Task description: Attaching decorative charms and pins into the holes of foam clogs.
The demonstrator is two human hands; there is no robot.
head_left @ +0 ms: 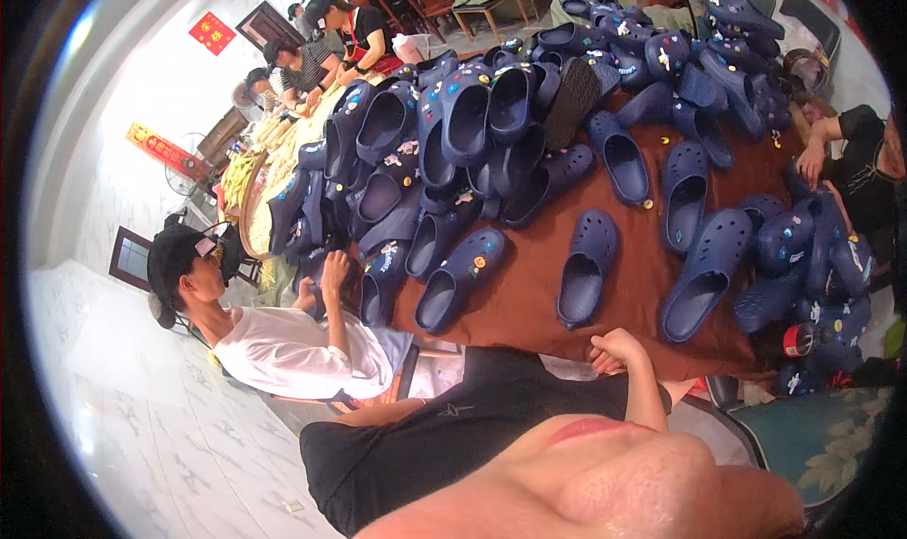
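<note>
My right hand (pixel 616 350) is at the near edge of the brown-covered table (pixel 529 303), its fingers curled together. Whatever they may hold is too small to make out. Closest to it lies a plain navy clog (pixel 587 270), toe pointing away, apart from the hand. Left of that clog is another navy clog (pixel 461 280) with small colourful charms on its toe. To the right, a larger-looking plain navy clog (pixel 705 274) lies tilted. My left hand is not visible; only part of my left arm (pixel 383 412) shows beside my black shirt.
A high heap of navy clogs (pixel 468 114) covers the table's far side, with more piled at the right (pixel 798 246). A person in white (pixel 283 350) works at the left; another person's hand (pixel 812 161) reaches in at the right. A red-labelled bottle (pixel 798 339) lies near the right corner.
</note>
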